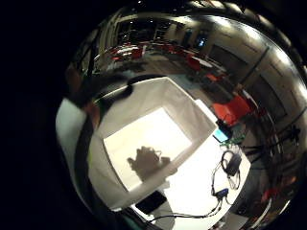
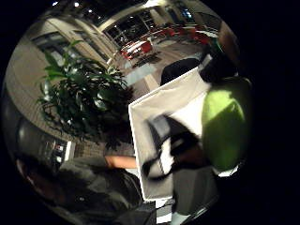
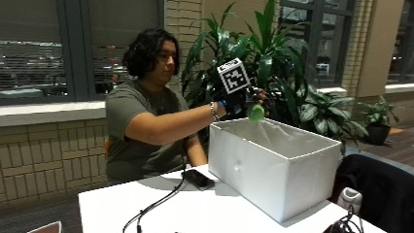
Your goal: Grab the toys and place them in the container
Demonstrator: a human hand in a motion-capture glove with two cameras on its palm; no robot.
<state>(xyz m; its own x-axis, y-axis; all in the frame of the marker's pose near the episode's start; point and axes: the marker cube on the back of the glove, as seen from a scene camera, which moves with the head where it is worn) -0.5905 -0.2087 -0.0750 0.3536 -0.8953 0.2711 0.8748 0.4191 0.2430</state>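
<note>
Toy (image 3: 257,113): green, my hand (image 3: 240,101) is holding it pinched over the white container (image 3: 271,162) | container floor is looking bare, only my shadow | job: just starting, toy not dropped in yet

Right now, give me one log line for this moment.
stage: carry | right hand: holds green toy above white container | toy not yet inside | container on white table | phone beside container

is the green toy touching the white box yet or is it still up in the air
Apart. The outside view shows the green toy held by the gloved right hand, with a gap above the white container's rim.
</note>
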